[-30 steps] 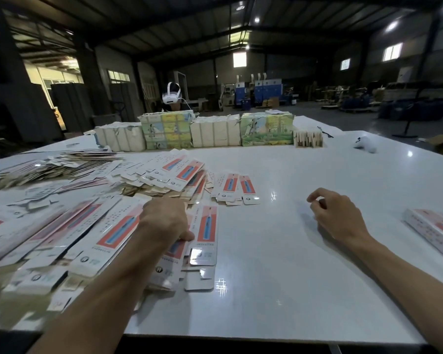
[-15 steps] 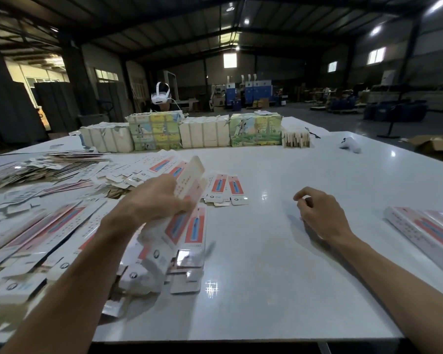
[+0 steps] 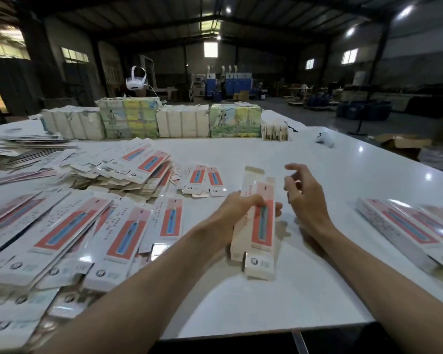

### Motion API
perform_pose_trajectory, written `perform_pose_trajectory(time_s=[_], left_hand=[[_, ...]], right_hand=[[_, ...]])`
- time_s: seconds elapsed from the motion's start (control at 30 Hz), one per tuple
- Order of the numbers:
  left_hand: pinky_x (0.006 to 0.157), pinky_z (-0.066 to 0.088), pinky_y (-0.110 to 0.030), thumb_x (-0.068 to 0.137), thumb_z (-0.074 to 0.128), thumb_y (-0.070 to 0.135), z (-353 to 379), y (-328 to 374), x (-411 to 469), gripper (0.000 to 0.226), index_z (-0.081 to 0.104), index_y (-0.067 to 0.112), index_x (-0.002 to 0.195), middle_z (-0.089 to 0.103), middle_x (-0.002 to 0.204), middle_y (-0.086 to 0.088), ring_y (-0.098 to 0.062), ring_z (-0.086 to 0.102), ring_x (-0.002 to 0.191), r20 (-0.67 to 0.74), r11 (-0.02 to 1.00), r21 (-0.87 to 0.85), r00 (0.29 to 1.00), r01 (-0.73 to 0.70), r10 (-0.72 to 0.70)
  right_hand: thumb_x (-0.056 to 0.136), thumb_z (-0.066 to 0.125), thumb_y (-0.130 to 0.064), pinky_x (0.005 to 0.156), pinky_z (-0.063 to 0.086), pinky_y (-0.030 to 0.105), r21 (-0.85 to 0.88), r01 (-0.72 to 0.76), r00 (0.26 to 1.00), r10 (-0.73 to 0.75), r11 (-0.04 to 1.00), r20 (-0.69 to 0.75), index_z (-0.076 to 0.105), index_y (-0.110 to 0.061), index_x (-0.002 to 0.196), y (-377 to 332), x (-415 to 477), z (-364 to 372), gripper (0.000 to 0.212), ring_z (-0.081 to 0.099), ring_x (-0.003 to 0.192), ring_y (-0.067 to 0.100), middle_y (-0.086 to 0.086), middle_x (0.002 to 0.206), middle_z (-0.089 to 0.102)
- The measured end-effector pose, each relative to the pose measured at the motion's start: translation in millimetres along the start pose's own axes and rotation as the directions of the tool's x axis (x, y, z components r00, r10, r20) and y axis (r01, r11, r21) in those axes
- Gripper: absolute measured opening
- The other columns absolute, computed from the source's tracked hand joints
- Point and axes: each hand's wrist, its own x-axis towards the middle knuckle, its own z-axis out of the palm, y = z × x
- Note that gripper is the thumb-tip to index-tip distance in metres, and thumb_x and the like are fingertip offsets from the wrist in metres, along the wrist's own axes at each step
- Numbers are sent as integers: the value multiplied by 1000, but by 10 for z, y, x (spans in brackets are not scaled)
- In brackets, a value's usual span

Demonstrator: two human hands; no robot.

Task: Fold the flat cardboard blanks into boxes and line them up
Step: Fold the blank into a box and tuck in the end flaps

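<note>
Left hand grip closed around a cardboard blank, held over the white surface near centre, long axis running away from the camera. Right hand just beside it, not touching, grip wide, fingers spread. Loose flat blanks piled left. Folded boxes lined up right. Bundled stacks along far edge.

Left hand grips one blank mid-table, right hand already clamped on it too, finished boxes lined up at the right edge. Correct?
Not quite. The right hand is not on the blank: in the head view it hovers beside it, fingers spread, with a visible gap. The rest stands: the left hand grips the blank mid-table, and the finished boxes lie in a row at the right edge.
</note>
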Motion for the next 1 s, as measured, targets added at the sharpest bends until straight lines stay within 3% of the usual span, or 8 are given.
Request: perform_pose_trajectory(time_s=[0.1,0.23,0.3,0.5,0.57,0.77,0.93,1.0], left_hand=[[88,64,-48,100,66,24,45,-158,52,40,50,29,136,81,109,-1,-26,80,98,-16,997,57,999,-51,52],[61,61,-25,101,69,36,75,-168,76,33,50,36,128,79,88,3,-19,80,82,-79,972,169,981,-161,176],[57,59,-22,102,61,53,90,-162,55,28,56,33,122,79,83,3,-19,80,75,-125,978,132,976,-164,180],[57,63,-30,103,32,73,61,-69,-57,68,73,20,88,79,81,-9,-26,78,65,-159,996,-85,987,5,-19],[77,67,-40,104,31,71,66,-62,-64,67,73,19,99,81,94,-12,-34,80,81,-148,999,-46,989,-11,4],[70,58,-36,108,40,60,206,-2,-70,59,65,7,113,70,83,-11,-24,65,67,-60,995,-88,997,37,-43],[61,54,-29,107,45,58,141,-34,-69,54,60,6,109,63,82,-11,-18,59,61,12,937,-331,993,112,-114],[54,56,-27,107,46,57,73,-38,-52,53,59,6,107,62,78,-9,-16,61,56,55,892,-429,990,139,-128]], right_hand=[[109,56,-22,77,53,23,-30,115,993,-114,993,18,57,-22,139,-52,-1,22,30,60,96,16,-1,109,58],[108,56,-33,90,55,24,-139,174,954,-132,975,268,68,-20,133,-61,-14,61,30,43,131,15,-3,133,45],[108,58,-28,101,52,30,-171,180,946,-123,969,300,72,-18,128,-63,-29,60,27,41,133,14,-4,132,45],[104,65,-19,95,44,11,-52,140,949,-119,989,292,74,-10,108,-163,-28,28,14,47,128,15,1,129,53],[104,65,-16,96,50,20,59,52,963,-66,997,262,74,-10,103,-199,-18,9,10,53,125,18,2,131,55],[97,70,-22,104,46,25,546,-213,944,27,810,328,74,-18,93,-238,-20,-63,6,56,132,4,-12,145,57],[96,75,-33,106,45,28,478,-196,964,80,856,252,77,-33,103,-182,-43,8,7,56,132,4,-10,141,60],[92,76,-50,105,48,35,420,-252,956,158,872,246,68,-38,120,-167,-70,46,31,58,129,8,-8,137,60]])
